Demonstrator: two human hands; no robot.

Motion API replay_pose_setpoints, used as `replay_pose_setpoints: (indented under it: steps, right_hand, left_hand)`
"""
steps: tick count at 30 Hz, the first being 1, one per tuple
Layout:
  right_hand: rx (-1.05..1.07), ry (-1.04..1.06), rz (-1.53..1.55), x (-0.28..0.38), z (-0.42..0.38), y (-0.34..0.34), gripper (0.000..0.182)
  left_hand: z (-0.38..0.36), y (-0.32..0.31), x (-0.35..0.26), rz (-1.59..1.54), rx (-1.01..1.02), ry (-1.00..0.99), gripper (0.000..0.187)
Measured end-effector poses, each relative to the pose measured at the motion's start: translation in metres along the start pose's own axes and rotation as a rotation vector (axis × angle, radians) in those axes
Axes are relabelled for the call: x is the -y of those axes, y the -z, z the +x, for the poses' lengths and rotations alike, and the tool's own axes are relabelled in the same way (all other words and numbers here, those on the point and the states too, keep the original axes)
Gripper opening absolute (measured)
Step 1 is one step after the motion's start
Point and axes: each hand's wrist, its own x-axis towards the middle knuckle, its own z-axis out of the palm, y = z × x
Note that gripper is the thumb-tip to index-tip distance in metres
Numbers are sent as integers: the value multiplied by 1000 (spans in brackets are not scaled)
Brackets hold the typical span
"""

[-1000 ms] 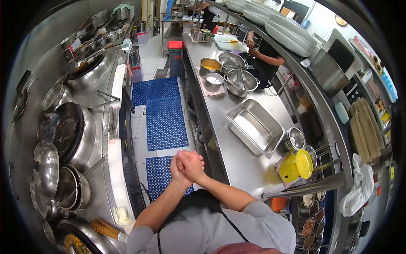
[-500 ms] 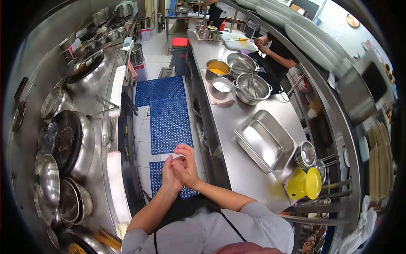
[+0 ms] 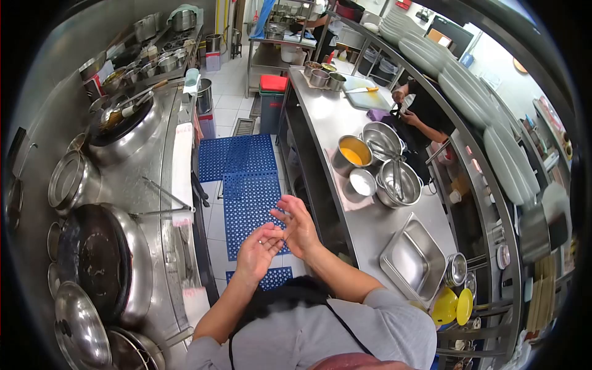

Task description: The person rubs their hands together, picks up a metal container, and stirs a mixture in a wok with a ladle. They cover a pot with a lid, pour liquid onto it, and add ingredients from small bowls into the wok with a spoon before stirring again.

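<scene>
In front of my body, over the blue perforated floor mat (image 3: pixel 251 200), both hands are raised close together. My left hand (image 3: pixel 259 251) is open, palm up, its fingers loosely curled. Beside it my right hand (image 3: pixel 300 229) is open too, with the fingers spread and reaching toward the left hand's fingertips. Nothing shows in either palm. To the right, the steel counter (image 3: pixel 364 227) carries a deep metal tray (image 3: pixel 412 265), a pot of yellow liquid (image 3: pixel 353 155), a small pot with white contents (image 3: pixel 362 182) and a steel colander bowl (image 3: pixel 401 184).
Large woks (image 3: pixel 95 265) and lidded pans line the stove at left. Across the counter a person in black (image 3: pixel 425 114) works with both hands. A red-lidded bin (image 3: pixel 273 92) stands ahead. Stacked plates (image 3: pixel 456 92) fill the shelf above right; a yellow container (image 3: pixel 445 306) sits at lower right.
My hands, clasped together before, have come apart and opened. The view has shifted, so the counter and its pots now appear farther right and lower.
</scene>
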Motion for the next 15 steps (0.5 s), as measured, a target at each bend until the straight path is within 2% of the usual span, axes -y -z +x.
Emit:
replay_pose_setpoints:
  steps: [2,5,11,13,15]
  right_hand:
    - [37,5,-190,5,26,-13,32]
    - [117,-98,-473,3,71,-25,31]
    - [379,-419,-663,-5,184,-46,34]
    - [460,-442,-710,1,221,-55,33]
    - [607,-272,-598,-12,273,-45,34]
  left_hand:
    - [13,-10,-24,125,51,-23,25]
    - [40,3,-42,363,-45,-127,23]
    - [89,14,-82,905,-149,-499,16]
    - [112,2,-104,1001,-130,-558,15]
    - [151,4,-119,1171,-148,-617,15]
